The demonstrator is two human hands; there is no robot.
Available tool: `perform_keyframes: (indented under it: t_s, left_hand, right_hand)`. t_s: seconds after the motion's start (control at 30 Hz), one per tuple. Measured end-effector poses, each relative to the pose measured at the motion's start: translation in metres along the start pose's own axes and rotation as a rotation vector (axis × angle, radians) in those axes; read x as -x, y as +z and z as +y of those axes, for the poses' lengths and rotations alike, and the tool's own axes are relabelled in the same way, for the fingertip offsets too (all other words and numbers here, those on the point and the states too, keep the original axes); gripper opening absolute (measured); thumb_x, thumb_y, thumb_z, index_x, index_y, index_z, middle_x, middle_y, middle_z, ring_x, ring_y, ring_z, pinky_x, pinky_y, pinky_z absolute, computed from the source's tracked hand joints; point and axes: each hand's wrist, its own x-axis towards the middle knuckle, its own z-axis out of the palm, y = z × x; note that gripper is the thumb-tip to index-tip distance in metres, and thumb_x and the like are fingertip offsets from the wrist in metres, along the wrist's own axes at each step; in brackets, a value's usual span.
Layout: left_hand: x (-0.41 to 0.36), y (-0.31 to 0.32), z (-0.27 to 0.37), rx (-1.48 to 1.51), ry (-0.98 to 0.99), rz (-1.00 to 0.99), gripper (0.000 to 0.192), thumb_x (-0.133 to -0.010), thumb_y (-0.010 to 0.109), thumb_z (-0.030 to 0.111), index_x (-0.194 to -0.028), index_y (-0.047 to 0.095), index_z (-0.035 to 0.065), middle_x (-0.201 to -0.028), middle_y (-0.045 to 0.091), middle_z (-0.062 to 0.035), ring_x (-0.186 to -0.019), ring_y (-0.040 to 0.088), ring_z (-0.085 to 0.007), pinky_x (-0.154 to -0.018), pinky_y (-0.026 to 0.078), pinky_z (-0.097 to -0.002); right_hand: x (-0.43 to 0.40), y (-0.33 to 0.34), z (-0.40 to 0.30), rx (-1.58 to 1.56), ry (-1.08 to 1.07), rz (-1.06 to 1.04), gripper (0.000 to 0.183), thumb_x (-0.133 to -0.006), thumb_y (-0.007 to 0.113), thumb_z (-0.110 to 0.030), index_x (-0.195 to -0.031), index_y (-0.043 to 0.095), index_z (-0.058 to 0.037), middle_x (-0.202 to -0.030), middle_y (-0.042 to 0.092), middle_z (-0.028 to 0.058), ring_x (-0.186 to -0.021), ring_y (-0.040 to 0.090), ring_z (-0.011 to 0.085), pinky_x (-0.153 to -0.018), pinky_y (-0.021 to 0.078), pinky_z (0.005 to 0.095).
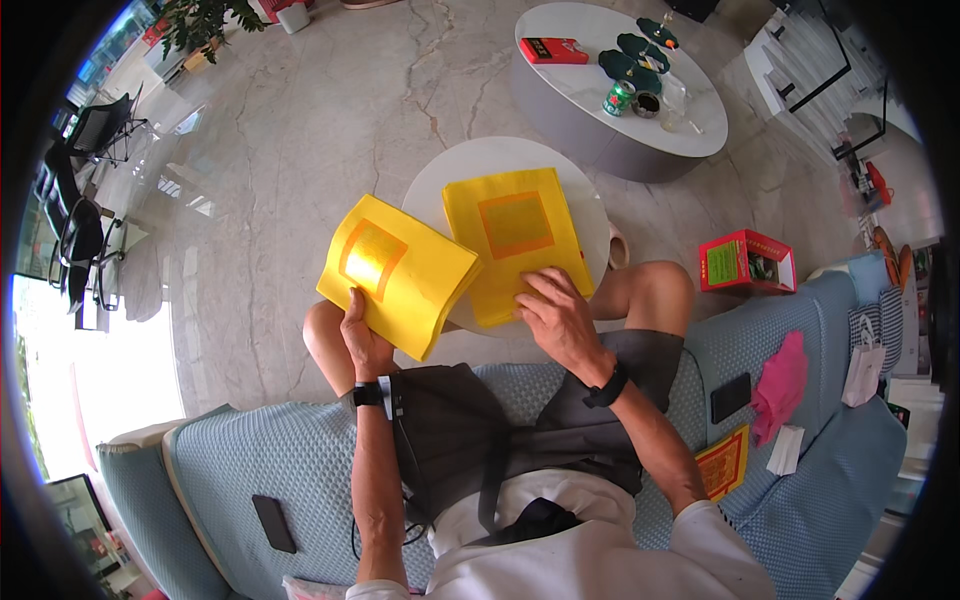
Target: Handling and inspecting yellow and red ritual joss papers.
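My left hand grips a stack of yellow joss paper sheets by its near left edge, thumb on top. A shiny gold square with an orange border marks the top sheet. The held stack is slightly bowed and tilted above my left knee. A second pile of yellow joss paper, with a duller gold square, lies on a small round white table. My right hand rests over the near right part of this pile, fingers bent and touching the top sheet. Whether it pinches a sheet cannot be seen.
Beyond stands an oval coffee table with a green can, an ashtray and a red box. An open red carton is at the right. Phones and a pink cloth lie on the blue sofa.
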Motion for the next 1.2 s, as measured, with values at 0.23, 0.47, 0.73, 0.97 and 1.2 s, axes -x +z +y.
perform_keyframes:
  t_s: [0.23,0.47,0.73,0.97,1.2]
  left_hand:
    - [0.005,0.004,0.001,-0.005,0.007,0.015,0.051,-0.113,0.055,0.034,-0.15,0.049,-0.0008,-0.146,0.063,-0.0208,-0.131,0.064,-0.0378,-0.113,0.053,-0.0543]
    - [0.012,0.017,-0.006,-0.114,-0.181,-0.065,0.053,-0.109,0.063,0.028,-0.15,0.049,-0.0026,-0.142,0.065,-0.0192,-0.125,0.068,-0.0375,-0.109,0.056,-0.0513]
    - [0.009,0.022,-0.027,-0.431,-0.353,-0.121,0.041,-0.113,0.055,0.021,-0.147,0.053,-0.0028,-0.138,0.067,-0.0154,-0.121,0.069,-0.0288,-0.105,0.057,-0.0427]
    - [0.015,0.027,-0.028,-0.438,-0.332,-0.123,0.043,-0.114,0.053,0.023,-0.148,0.051,-0.0038,-0.141,0.065,-0.0163,-0.124,0.067,-0.0299,-0.107,0.056,-0.0435]
    - [0.016,0.029,-0.03,-0.351,-0.374,-0.113,0.058,-0.117,0.041,0.046,-0.151,0.049,-0.0002,-0.144,0.063,-0.0157,-0.127,0.065,-0.029,-0.109,0.053,-0.0428]
  right_hand:
    - [-0.005,0.004,0.004,-0.055,0.036,0.138,0.014,-0.087,0.074,0.0,-0.1,0.071,0.0026,-0.11,0.071,0.0177,-0.108,0.065,0.0374,-0.095,0.054,0.0472]
    - [-0.01,-0.007,0.015,-0.403,0.536,0.398,0.015,-0.105,0.065,-0.011,-0.104,0.067,0.0036,-0.082,0.066,0.0089,-0.071,0.06,0.0202,-0.067,0.048,0.0333]
    - [-0.014,-0.02,0.02,-0.498,0.462,0.622,0.02,-0.112,0.06,-0.017,-0.112,0.066,0.0024,-0.091,0.065,0.0006,-0.082,0.054,0.0055,-0.07,0.0444,0.0239]
    - [-0.029,-0.027,-0.008,-0.115,-0.063,0.485,0.015,-0.095,0.063,0.007,-0.11,0.065,0.0055,-0.116,0.074,0.0206,-0.104,0.073,0.0392,-0.089,0.0594,0.044]
    - [-0.011,0.018,-0.052,-0.042,-0.378,0.037,0.019,-0.086,0.07,0.003,-0.105,0.066,0.0021,-0.119,0.071,0.0199,-0.116,0.069,0.0385,-0.104,0.0564,0.0515]
